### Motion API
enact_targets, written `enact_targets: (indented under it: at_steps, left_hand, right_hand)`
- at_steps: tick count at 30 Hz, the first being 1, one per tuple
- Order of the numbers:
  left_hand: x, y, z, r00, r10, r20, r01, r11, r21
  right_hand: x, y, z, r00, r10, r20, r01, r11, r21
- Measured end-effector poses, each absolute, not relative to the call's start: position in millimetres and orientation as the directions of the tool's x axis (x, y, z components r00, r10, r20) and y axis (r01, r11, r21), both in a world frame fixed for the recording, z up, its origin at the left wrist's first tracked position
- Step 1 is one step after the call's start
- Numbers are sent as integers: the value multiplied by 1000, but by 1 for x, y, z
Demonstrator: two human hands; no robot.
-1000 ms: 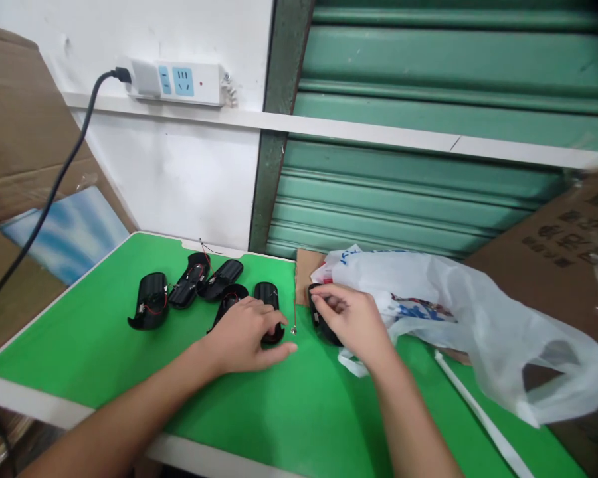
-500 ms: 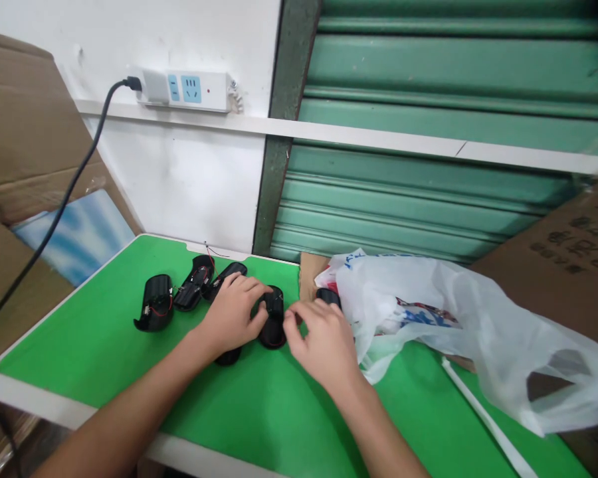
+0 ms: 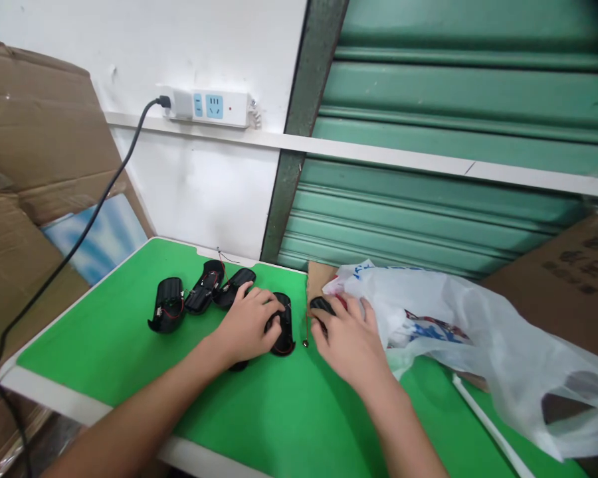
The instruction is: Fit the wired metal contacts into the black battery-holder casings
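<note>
My left hand [image 3: 252, 322] is closed at the left edge of an open black plastic shell [image 3: 285, 325] lying on the green tabletop; a thin red wire shows at its lower end. Curled fingers of my right hand [image 3: 351, 332] hold another black shell [image 3: 321, 305], mostly hidden beneath them, beside the plastic bag. Close to that shell, a thin reddish wire with a small metal piece [image 3: 305, 343] reaches down over the green surface. Part of one more black piece [image 3: 239, 366] peeks out below my left wrist.
Several open black shells with wires, one of them a curved shell [image 3: 168, 305], lie at the left back. A white plastic bag [image 3: 443, 312], a cardboard piece [image 3: 316, 279] and a white stick [image 3: 488, 421] are on the right. A black cable [image 3: 114, 186] hangs from the power strip [image 3: 219, 108].
My right hand has moved right and away from the left hand's shell, onto the shell beside the bag. My left hand stays at its shell. The view has shifted slightly.
</note>
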State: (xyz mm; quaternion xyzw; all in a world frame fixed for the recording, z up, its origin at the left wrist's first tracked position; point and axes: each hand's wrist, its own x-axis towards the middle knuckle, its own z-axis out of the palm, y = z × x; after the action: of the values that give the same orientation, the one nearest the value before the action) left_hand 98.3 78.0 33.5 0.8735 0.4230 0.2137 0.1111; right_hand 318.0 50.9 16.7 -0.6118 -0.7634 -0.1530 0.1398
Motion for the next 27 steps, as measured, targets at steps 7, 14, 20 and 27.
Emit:
enact_targets:
  at_steps: [7, 14, 20, 27]
  left_hand:
    - [99, 78, 33, 550, 789, 273, 692, -614, 380]
    - [100, 77, 34, 552, 794, 255, 703, -607, 371]
    - [101, 77, 35, 551, 796, 251, 700, -604, 381]
    - [95, 79, 35, 592, 777, 213, 676, -623, 395]
  right_hand:
    - [325, 54, 18, -203, 865, 459, 972, 235, -12]
    - [315, 59, 14, -148, 887, 437, 988, 152, 28]
    - [317, 54, 12, -190, 867, 460, 978, 207, 15]
    - [304, 45, 22, -170, 893, 416, 958, 249, -144]
